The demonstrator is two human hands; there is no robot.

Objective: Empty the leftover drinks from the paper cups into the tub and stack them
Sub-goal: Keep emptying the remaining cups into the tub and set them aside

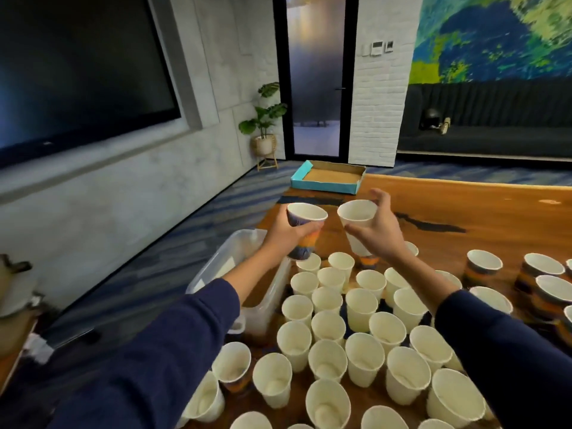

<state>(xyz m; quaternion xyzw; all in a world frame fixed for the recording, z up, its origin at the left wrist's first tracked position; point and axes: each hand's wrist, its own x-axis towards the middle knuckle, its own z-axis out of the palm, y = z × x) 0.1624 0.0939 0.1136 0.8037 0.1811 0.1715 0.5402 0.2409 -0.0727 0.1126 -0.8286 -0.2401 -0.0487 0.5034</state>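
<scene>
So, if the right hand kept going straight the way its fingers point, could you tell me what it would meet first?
Probably nothing soon: the right hand, gripping a paper cup, points away over bare table. The shallow cardboard box lies beyond, slightly left, though depth is hard to judge.

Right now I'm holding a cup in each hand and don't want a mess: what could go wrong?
Your sleeves hang low over the crowded standing cups; a dip could topple some. The right hand holds its cup loosely, so it might slip. The tub sits at the table's left edge, so a bump could shift it.
</scene>
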